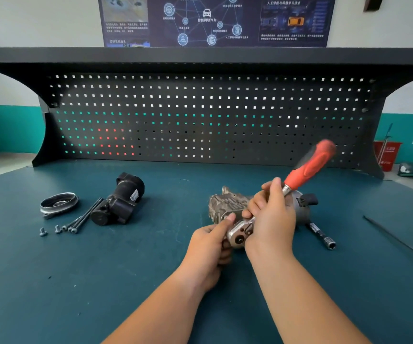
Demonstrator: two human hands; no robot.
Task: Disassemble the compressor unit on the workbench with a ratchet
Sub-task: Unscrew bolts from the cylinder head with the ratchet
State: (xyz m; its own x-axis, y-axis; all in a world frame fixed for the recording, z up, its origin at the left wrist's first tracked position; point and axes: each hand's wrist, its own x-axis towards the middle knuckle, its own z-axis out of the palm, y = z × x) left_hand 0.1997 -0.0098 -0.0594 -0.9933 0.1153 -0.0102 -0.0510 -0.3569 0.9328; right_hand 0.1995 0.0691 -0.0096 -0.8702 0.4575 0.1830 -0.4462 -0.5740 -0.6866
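— Where is the compressor unit (pixel 227 203) right now?

— Centre of the frame, a little right, lying on the workbench (pixel 150 281). Its grey cast end points to the left and its darker end to the right. It sits just behind both hands, which cover part of it.

— And the ratchet (pixel 240 235)?

— It is in front of the unit. The head is low, between the two hands. Its long axis climbs from there to the upper right and crosses over the unit's dark end. The red handle's far end is blurred.

— Who has hold of it?

— Both hands. The right hand (pixel 272 217) is wrapped round the metal shank just above the head, with the fingers curled tight. The left hand (pixel 210 247) lays its thumb along the head's side and curls its fingers beneath. I cannot tell whether a socket is under there.

— So what does the next move turn on?

— My guess is that the head has to travel up and back to reach a fastener on the casting. The left hand is the nearer one to that grey end, so it would likely guide the head. Which bolt is meant is hidden.

— Anything else nearby?

— An extension bar (pixel 322 234) lies just right of the hands. Long bolts (pixel 83 217) and a black housing (pixel 121 199) lie well apart at left.
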